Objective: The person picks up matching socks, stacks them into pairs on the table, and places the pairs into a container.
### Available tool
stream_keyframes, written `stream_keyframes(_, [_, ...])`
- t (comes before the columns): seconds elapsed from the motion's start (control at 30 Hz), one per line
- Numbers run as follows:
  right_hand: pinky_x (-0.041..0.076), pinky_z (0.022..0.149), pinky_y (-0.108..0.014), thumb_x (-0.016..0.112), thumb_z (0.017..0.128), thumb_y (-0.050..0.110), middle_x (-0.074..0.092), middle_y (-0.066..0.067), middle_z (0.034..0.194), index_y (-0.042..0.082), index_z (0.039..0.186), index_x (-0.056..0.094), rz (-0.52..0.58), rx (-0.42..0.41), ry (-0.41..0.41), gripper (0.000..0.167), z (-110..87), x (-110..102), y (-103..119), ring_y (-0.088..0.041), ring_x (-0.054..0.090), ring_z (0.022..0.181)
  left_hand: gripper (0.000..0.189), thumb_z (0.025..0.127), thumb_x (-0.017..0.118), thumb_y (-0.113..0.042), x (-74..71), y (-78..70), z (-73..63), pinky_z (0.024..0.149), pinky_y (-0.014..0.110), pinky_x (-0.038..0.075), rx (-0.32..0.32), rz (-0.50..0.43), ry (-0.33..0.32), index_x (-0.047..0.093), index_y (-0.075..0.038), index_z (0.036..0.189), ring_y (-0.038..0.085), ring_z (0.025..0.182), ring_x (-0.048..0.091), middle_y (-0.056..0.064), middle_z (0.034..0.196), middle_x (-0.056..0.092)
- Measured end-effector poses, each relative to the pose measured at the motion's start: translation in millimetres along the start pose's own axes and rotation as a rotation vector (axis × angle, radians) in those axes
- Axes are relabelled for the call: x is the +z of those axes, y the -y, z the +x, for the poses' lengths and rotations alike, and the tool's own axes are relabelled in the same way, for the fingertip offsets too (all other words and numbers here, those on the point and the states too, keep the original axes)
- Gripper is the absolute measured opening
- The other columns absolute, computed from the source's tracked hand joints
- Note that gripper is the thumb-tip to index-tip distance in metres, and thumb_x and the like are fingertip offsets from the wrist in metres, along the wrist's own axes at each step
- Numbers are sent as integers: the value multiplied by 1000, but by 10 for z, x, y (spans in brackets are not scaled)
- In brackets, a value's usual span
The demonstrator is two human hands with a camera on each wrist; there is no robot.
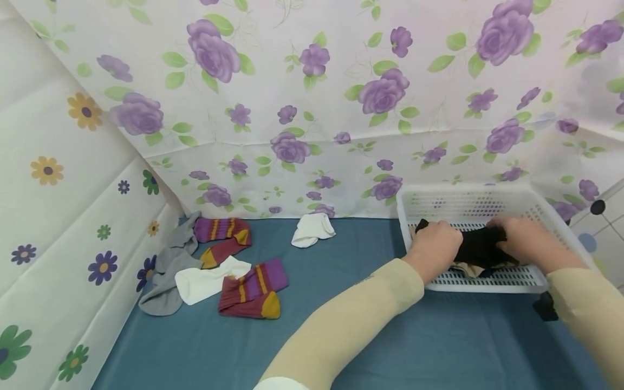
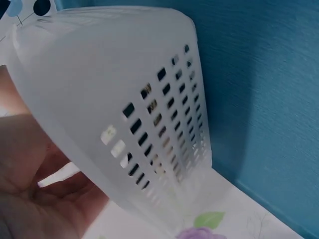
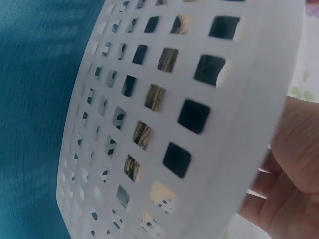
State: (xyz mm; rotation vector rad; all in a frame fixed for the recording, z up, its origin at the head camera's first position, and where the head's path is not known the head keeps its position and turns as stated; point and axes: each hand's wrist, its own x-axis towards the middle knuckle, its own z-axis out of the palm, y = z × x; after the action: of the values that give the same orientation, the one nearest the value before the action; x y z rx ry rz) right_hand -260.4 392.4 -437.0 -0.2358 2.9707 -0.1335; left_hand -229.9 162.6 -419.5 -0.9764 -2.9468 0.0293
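A black sock [image 1: 480, 246] lies bunched across the inside of the white plastic basket [image 1: 492, 288]. My left hand [image 1: 435, 246] grips its left end, fingers curled down into the basket. At the other end, my right hand [image 1: 526, 241] holds the dark fabric near the basket's right side. Beige patterned cloth [image 1: 469, 269] shows under the black sock. Both wrist views look at the basket's perforated outer wall, with the left hand [image 2: 45, 184] and right hand [image 3: 291, 169] reaching over the rim; the wall hides most of the fingers there.
On the blue table at left lie a grey sock [image 1: 168, 276], two striped maroon socks [image 1: 251, 290] and a white sock [image 1: 209, 281]. Another white sock [image 1: 313, 228] lies near the flowered back sheet [image 1: 292, 108]. A small black piece [image 1: 546, 307] sits beneath the right forearm.
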Motion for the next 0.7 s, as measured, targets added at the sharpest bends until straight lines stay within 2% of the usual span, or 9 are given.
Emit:
stream_keyframes(0.1, [40, 86, -63, 70, 74, 3, 58, -32, 111, -6, 118, 57, 8, 12, 36, 47, 3, 53, -4, -50, 56, 98, 25, 98, 47, -24, 11, -2, -32, 74, 32, 56, 9, 12, 52, 68, -27, 110, 22, 107, 61, 6, 116, 64])
stream_keyframes(0.13, [40, 86, -63, 70, 74, 3, 58, -33, 112, -6, 119, 56, 7, 20, 51, 48, -1, 67, -9, -50, 55, 99, 25, 98, 47, -25, 13, 1, -39, 78, 32, 56, 4, 14, 79, 67, -28, 113, 24, 114, 59, 7, 122, 62])
stream_keyframes(0.2, [41, 85, -63, 70, 75, 3, 57, -34, 113, -7, 120, 56, 5, 34, 80, 49, -11, 90, -27, -51, 55, 100, 26, 98, 46, -27, 19, 12, -50, 75, 29, 56, 2, 30, 114, 65, -28, 117, 26, 122, 54, 8, 130, 58])
stream_keyframes(0.27, [42, 83, -62, 70, 75, 3, 56, -35, 115, -7, 121, 55, 0, 32, 101, 49, -25, 99, -44, -53, 53, 101, 26, 98, 47, -27, 23, 25, -55, 74, 29, 56, 3, 24, 129, 65, -28, 117, 26, 123, 54, 7, 130, 58])
stream_keyframes(0.37, [43, 81, -61, 69, 76, 2, 55, -36, 116, -8, 121, 56, 0, 23, 118, 48, -41, 101, -66, -54, 52, 102, 26, 98, 48, -27, 26, 35, -51, 74, 30, 56, 8, 9, 140, 65, -29, 118, 27, 121, 55, 4, 125, 62])
stream_keyframes(0.53, [45, 78, -59, 67, 77, 1, 54, -37, 116, -8, 120, 55, 4, 49, 147, 45, -45, 97, -38, -50, 56, 96, 25, 97, 49, -27, 22, 45, -53, 86, 32, 53, 8, -38, 162, 65, -29, 116, 26, 119, 57, -2, 117, 66])
stream_keyframes(0.6, [45, 77, -58, 66, 78, 1, 54, -37, 115, -8, 120, 55, 1, 56, 158, 44, -45, 101, -20, -50, 57, 95, 23, 96, 52, -29, 22, 57, -60, 86, 31, 53, 13, -55, 158, 67, -28, 113, 22, 110, 62, -3, 112, 68])
stream_keyframes(0.7, [46, 76, -57, 65, 79, 0, 54, -37, 115, -8, 119, 56, -5, 45, 153, 42, -56, 97, -8, -52, 54, 98, 16, 94, 55, -30, 2, 96, -65, 73, 23, 53, 56, -82, 142, 68, -26, 102, 10, 85, 66, -5, 95, 70])
